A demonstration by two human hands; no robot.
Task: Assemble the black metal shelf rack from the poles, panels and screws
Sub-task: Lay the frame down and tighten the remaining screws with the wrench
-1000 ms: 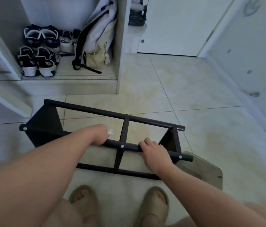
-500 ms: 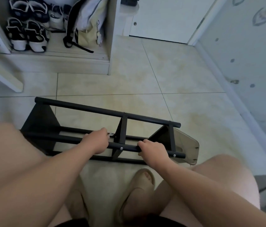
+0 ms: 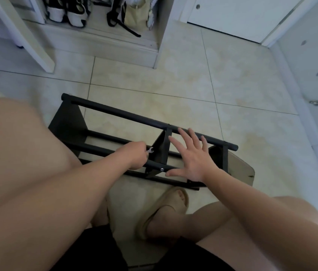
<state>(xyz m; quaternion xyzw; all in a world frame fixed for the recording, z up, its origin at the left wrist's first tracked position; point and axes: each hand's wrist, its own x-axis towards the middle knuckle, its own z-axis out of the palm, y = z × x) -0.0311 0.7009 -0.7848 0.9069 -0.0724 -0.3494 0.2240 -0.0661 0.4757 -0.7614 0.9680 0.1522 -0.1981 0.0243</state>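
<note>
Centrally, rack (image 3: 66, 122) lies on the floor (image 3: 242, 79), long axis left to right, poles (image 3: 115, 112) pointing rightward. Just left of its middle panel (image 3: 159, 151), the left hand (image 3: 135, 155) grips a wrench (image 3: 150, 150). The right hand (image 3: 191, 159) hovers released, fingers spread, just right of that panel.

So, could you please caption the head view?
Left hand holds a wrench at the rack; right hand hovers open.
</note>
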